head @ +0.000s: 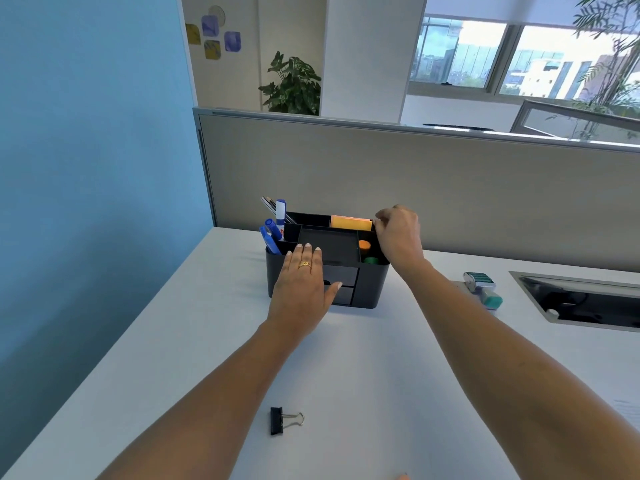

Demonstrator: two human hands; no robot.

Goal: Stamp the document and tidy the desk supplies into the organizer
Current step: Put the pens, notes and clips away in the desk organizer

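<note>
On the organizer (370, 285), left hand (301, 282) rests flat-fingered; right hand (398, 237) curls fingers over its rear corner.

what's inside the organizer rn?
Blue markers at left, sticky pad at back, orange top and green top at right. Drawers are shut, contents unseen; right hand covers the back right corner.

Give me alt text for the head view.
A person's hands touch a black desk organizer: the left hand lies flat on its front, the right hand curls at its back right corner by orange sticky notes. A binder clip and a stamp lie on the white desk.
</note>
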